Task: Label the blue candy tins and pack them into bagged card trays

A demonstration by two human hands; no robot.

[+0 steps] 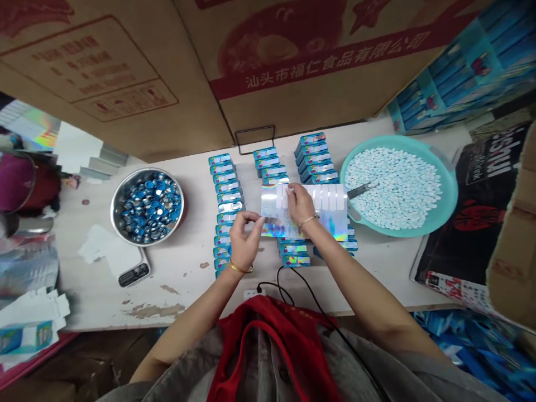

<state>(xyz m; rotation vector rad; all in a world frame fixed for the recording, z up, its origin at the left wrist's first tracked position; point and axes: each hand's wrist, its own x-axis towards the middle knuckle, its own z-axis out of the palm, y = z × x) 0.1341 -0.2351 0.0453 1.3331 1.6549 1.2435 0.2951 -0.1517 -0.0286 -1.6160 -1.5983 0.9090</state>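
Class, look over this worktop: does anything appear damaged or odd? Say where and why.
The white tabletop has irregular brown patches between the scale and the front edge; its surface there looks worn or peeled.

Muted indoor light here, tabletop palest; rainbow glare flaring across shiny sheet, glints on steel bowl. Carton dim, soft toward top. Wide-angle stretch at edges, lower left corner murky.
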